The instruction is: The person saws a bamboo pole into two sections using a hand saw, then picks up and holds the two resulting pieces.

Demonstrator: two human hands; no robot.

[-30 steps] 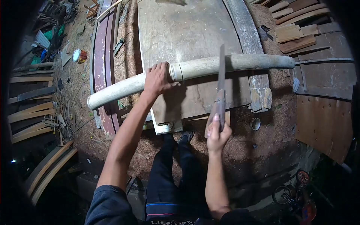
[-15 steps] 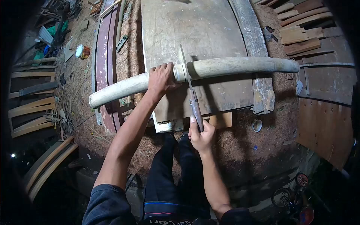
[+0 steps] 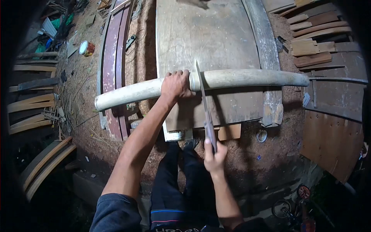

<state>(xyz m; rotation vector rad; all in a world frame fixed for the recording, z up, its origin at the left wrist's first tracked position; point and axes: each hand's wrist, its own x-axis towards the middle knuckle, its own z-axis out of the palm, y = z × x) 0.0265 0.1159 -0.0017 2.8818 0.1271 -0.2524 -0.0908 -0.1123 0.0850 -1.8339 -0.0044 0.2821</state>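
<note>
A long, dirty white plastic pipe (image 3: 251, 78) lies crosswise over a plywood-topped workbench (image 3: 208, 38), its left end sticking out past the bench. My left hand (image 3: 176, 84) is wrapped over the pipe near its middle, just left of a collar-like band (image 3: 195, 82). In my right hand (image 3: 215, 155), below the bench's near edge, is the handle of a handsaw (image 3: 203, 94). The narrow blade points away from me and crosses the pipe right beside the band, its tip a little past the pipe's far side.
A reddish-brown plank bench (image 3: 112, 58) runs along the left, with a power strip (image 3: 131, 41) beside it. Sawdust covers the floor, where a paint can (image 3: 85, 48) and a small round tin (image 3: 261, 135) stand. Wooden pieces (image 3: 313, 46) are stacked at right; a bicycle (image 3: 286, 208) is lower right.
My right hand has drawn the handsaw back toward my body, so less blade shows beyond the pipe. The left hand keeps its hold on the pipe. The whole view has shifted slightly.
</note>
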